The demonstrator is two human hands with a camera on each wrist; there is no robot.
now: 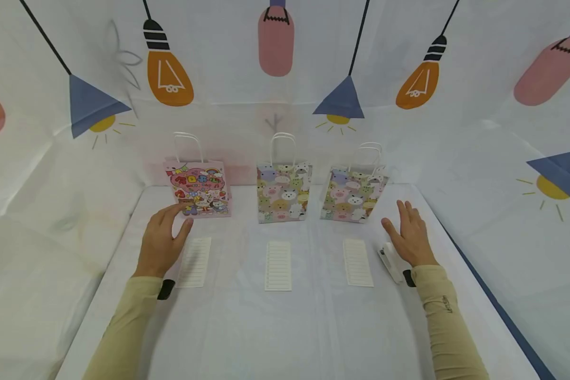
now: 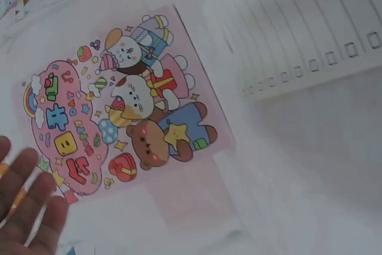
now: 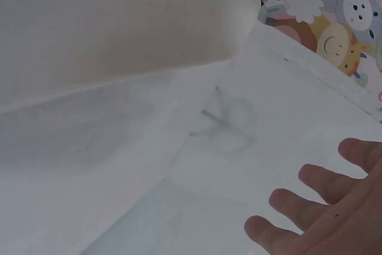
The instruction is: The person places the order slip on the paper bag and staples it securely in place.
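Note:
My left hand (image 1: 163,241) hovers with loosely bent fingers in front of a pink cartoon paper bag (image 1: 209,182). Nothing is in its grasp; in the left wrist view, fingers (image 2: 45,222) show beside the bag's printed face. Beside that hand lies a lined paper slip (image 1: 195,264). Over on the right, my right hand (image 1: 412,238) is spread and holds nothing. Partly beneath it lies a white stapler-like tool (image 1: 388,264). An animal-print paper bag (image 1: 353,195) leans to the left of this hand, and its print also appears in the right wrist view.
A second animal-print bag (image 1: 283,195) stands at the middle back. Lined slips lie before it (image 1: 278,266) and before the right bag (image 1: 358,263). The white-covered table (image 1: 285,338) meets a lamp-patterned cloth (image 1: 228,68) at the back and sides.

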